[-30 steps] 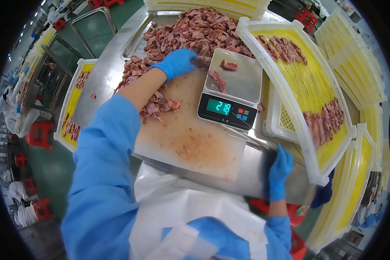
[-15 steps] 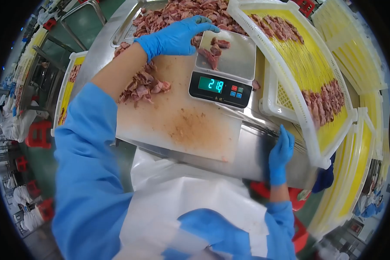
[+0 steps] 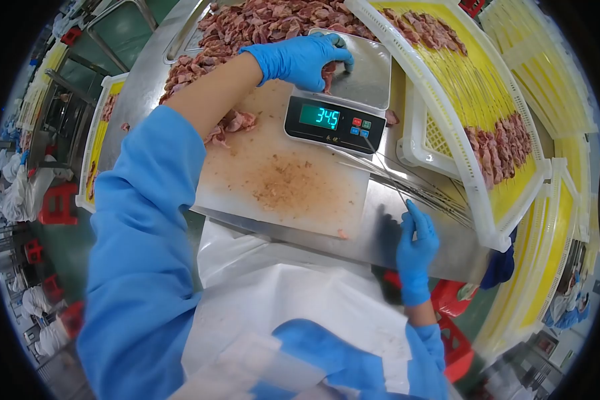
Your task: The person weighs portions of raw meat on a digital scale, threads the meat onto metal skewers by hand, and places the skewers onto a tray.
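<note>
My left hand (image 3: 305, 61), in a blue glove, is over the pan (image 3: 367, 73) of a digital scale (image 3: 335, 125). Its fingers curl round pieces of raw meat (image 3: 328, 76), mostly hidden by the glove. The display reads about 34.5. Low on the right, my gloved right hand (image 3: 417, 250) pinches the end of a thin metal skewer (image 3: 391, 172) that points up toward the scale. More skewers (image 3: 433, 205) lie beside it on the steel table. A few meat pieces (image 3: 232, 125) rest on the white cutting board (image 3: 273, 200) under my left forearm.
A large meat pile (image 3: 267, 27) covers the back of the table. To the right, a white-rimmed yellow tray (image 3: 477, 87) holds rows of skewered meat (image 3: 500, 152). Stacked trays (image 3: 540, 67) stand beyond it. Red stools (image 3: 59, 203) are on the floor.
My left hand has moved right and down onto the pan and closed on meat there. The reading rose from 21.8 to 34.5. My right hand has lifted a skewer and shifted left.
</note>
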Demonstrator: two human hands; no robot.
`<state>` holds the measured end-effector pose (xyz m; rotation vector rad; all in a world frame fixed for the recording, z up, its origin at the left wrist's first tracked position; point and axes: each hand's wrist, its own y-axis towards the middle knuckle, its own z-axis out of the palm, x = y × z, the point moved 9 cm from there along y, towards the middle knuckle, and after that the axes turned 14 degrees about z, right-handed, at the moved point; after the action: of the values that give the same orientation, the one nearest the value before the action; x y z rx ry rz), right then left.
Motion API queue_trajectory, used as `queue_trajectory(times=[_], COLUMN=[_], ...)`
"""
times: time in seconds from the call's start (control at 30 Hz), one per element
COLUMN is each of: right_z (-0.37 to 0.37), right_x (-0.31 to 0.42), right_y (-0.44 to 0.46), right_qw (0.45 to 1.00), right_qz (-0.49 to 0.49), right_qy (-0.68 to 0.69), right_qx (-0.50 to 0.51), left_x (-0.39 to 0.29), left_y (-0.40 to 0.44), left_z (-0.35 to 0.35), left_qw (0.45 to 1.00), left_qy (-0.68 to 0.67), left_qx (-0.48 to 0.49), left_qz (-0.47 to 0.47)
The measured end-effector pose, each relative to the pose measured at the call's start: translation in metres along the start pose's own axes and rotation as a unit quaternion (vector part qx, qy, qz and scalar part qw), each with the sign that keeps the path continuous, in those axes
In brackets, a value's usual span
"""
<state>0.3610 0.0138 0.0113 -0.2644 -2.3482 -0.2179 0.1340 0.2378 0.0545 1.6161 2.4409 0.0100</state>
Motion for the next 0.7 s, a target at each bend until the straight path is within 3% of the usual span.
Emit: queue_trajectory(times=[0.07, 0.1, 0.17, 0.23, 0.27, 0.3, 0.33, 0.37, 0.43, 0.47, 0.57, 0.63, 0.7], right_z=[0.004, 0.003, 0.003, 0.002, 0.003, -0.001, 0.005, 0.012, 0.014, 0.017, 0.034, 0.03, 0.023], right_x=[0.003, 0.002, -0.003, -0.001, 0.002, 0.004, 0.007, 0.01, 0.021, 0.029, 0.028, 0.027, 0.025], right_y=[0.0, -0.001, -0.004, -0.015, -0.025, -0.032, -0.042, -0.051, -0.058, -0.066, -0.068, -0.072, -0.072], right_qw=[1.0, 1.0, 0.998, 0.996, 0.99, 0.989, 0.978, 0.962, 0.961, 0.958, 0.948, 0.946, 0.943], right_qz=[-0.002, -0.002, 0.01, 0.003, -0.006, 0.0, -0.012, -0.024, -0.065, -0.107, -0.08, -0.091, -0.103], right_qy=[0.007, 0.007, 0.04, 0.024, 0.007, 0.005, -0.022, -0.048, -0.073, -0.098, -0.156, -0.173, -0.192], right_qx=[0.014, 0.014, 0.039, 0.088, 0.138, 0.148, 0.209, 0.269, 0.259, 0.248, 0.266, 0.26, 0.253], left_x=[0.003, -0.005, -0.051, -0.094, -0.109, -0.111, -0.118, -0.122, -0.131, -0.132, -0.132, -0.115, -0.124], left_y=[-0.004, -0.008, -0.022, -0.05, -0.064, -0.075, -0.089, -0.102, -0.12, -0.124, -0.119, -0.126, -0.131], left_z=[0.008, 0.012, 0.019, 0.042, 0.051, 0.037, 0.018, 0.02, 0.029, 0.04, 0.053, 0.062, 0.053], left_qw=[0.989, 0.989, 0.976, 0.89, 0.885, 0.96, 0.99, 0.99, 0.996, 0.995, 0.989, 0.937, 0.906], left_qy=[-0.131, -0.132, -0.216, -0.447, -0.456, -0.273, -0.073, -0.08, -0.051, -0.06, -0.106, -0.286, -0.368], left_qx=[0.011, 0.012, -0.027, 0.054, 0.056, -0.028, -0.109, -0.106, -0.064, -0.062, -0.101, -0.108, -0.057], left_qz=[-0.06, -0.06, 0.026, -0.065, -0.07, -0.057, -0.042, -0.046, -0.039, -0.045, -0.023, -0.167, -0.201])
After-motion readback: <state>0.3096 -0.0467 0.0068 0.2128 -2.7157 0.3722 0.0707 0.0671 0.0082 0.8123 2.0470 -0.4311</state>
